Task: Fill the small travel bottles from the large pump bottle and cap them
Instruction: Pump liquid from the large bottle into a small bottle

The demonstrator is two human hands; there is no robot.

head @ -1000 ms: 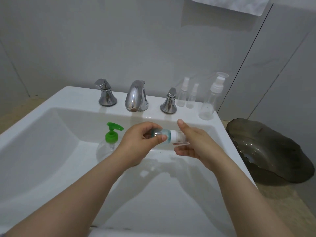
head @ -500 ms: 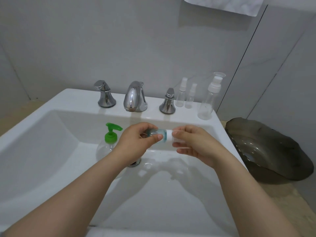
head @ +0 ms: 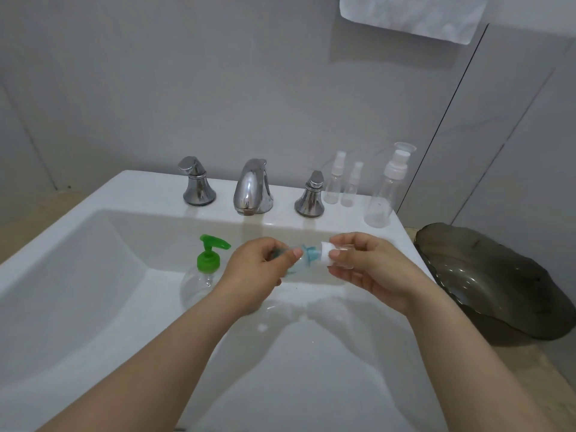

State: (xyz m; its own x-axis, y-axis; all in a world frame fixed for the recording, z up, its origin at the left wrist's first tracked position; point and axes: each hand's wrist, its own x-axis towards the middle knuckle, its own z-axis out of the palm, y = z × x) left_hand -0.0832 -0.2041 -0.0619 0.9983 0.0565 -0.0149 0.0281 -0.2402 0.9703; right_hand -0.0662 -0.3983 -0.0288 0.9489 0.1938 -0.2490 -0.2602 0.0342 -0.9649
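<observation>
Over the sink basin my left hand grips a small clear travel bottle with bluish liquid, held sideways with its neck pointing right. My right hand pinches its white cap just off the neck, a small gap showing between them. The large pump bottle with a green pump head stands in the basin to the left of my left hand. Three more clear travel bottles stand on the sink's back ledge: two small ones and a taller one.
A chrome faucet with two handles sits on the back rim of the white sink. A dark glass dish lies on the counter to the right. A white towel hangs above.
My right hand has closed round the cap and pulled it slightly away from the bottle neck, exposing the neck. The view has tilted up a little.
</observation>
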